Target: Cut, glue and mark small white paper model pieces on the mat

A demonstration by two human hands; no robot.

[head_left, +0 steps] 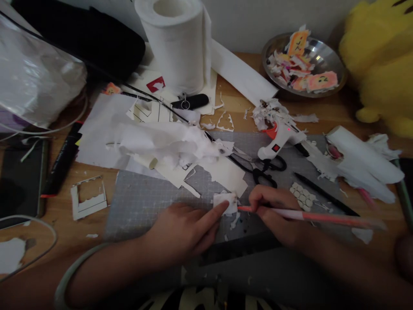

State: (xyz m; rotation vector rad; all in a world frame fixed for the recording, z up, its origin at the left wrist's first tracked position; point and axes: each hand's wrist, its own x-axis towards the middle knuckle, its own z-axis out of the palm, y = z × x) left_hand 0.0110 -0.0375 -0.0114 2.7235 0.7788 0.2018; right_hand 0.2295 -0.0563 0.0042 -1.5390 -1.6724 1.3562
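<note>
A small white paper piece [222, 201] lies on the grey cutting mat [138, 202]. The index finger of my left hand [190, 226] is stretched out and presses on that piece, with the other fingers curled beneath. My right hand [277, 211] pinches a long pink and white pen [290, 213], whose pink tip points left and meets the right edge of the paper piece. Thin white scraps hang from the piece's lower right corner. Black-handled scissors [263, 167] rest above my right hand.
Behind stand a white paper roll [177, 47] and a metal bowl [271, 64] with coloured paper pieces. A white glue gun [284, 137], a black pen [325, 193], crumpled paper and a cut card frame [88, 206] lie around. A phone [24, 176] is at left, a yellow plush [383, 64] at right.
</note>
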